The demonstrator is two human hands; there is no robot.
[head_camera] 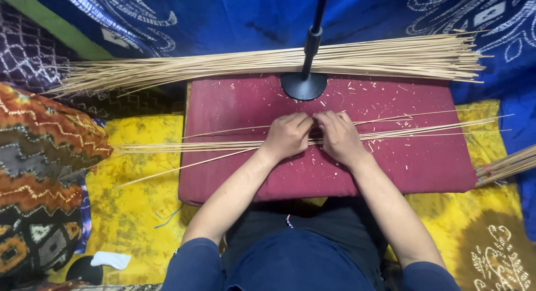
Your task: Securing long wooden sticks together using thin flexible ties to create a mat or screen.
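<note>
Both hands (312, 136) on sticks (195, 146), mid-cushion (424, 168).

You wore a dark navy short-sleeved top, its sleeves ending above the elbows at about seven and five o'clock in the view. Your forearms were bare down to your left hand (287, 136) and right hand (339, 137), with no rings, watch or bands showing. Across your lap ran dark fabric, and a small multicoloured thread lay near six o'clock.
</note>
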